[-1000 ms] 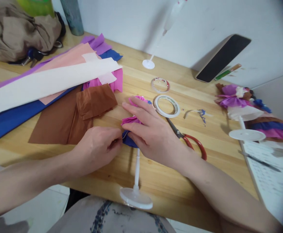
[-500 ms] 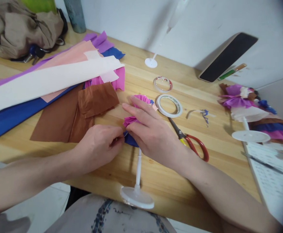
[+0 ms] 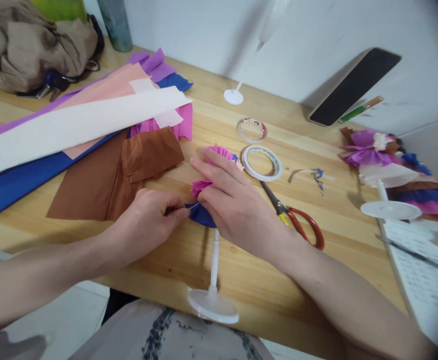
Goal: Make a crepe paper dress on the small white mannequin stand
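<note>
Left hand (image 3: 147,220) has drawn back, pinching the blue paper (image 3: 200,215) edge; right hand (image 3: 234,205) presses flat

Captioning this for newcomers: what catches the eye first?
Mid-table, a pink-and-blue ruffle on a white stand lying flat: the right hand presses it and the left hand pinches its blue edge. Coloured sheets sprawl left of them; red scissors and a tape ring lie right.

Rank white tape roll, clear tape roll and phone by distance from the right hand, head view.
From the right hand, which lies flat on the pink and blue paper piece:
1. White tape roll: just past the fingertips, on the table.
2. Clear tape roll: behind the white one, further back.
3. Phone: far back right, leaning on the wall.
</note>
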Motion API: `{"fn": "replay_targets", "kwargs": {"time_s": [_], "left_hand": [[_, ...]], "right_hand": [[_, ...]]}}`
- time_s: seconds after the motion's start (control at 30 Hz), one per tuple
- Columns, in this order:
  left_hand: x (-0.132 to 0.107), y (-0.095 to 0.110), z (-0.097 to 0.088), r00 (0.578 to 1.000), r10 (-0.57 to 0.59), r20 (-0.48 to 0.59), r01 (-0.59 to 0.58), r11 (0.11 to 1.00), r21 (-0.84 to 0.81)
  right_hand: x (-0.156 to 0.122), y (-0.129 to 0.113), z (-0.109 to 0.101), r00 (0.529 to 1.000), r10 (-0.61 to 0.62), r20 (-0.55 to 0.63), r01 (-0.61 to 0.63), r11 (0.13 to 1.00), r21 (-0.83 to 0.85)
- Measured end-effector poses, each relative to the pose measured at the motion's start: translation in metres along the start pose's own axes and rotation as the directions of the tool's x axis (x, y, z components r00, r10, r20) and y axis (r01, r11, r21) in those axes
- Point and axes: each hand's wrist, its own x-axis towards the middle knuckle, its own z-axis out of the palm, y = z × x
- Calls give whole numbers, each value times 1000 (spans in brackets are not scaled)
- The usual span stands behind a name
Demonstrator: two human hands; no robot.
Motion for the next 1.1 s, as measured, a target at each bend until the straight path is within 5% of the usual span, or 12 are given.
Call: {"fn": "replay_targets", "kwargs": {"time_s": [0.27,0.63,1.1], "left_hand": [[0,-1,-8,996,-49,79,50,999,-9],[3,3,1,990,83,-112,-103,977,-184],[5,3,7,984,138,-114,-148,986,-81]], "right_hand": [[0,1,0,1000,13,-9,-13,1000,6],[1,-1,-1,999,29,18,-29,999,24],[-1,1,2,1000,16,18,-16,999,43]]}}
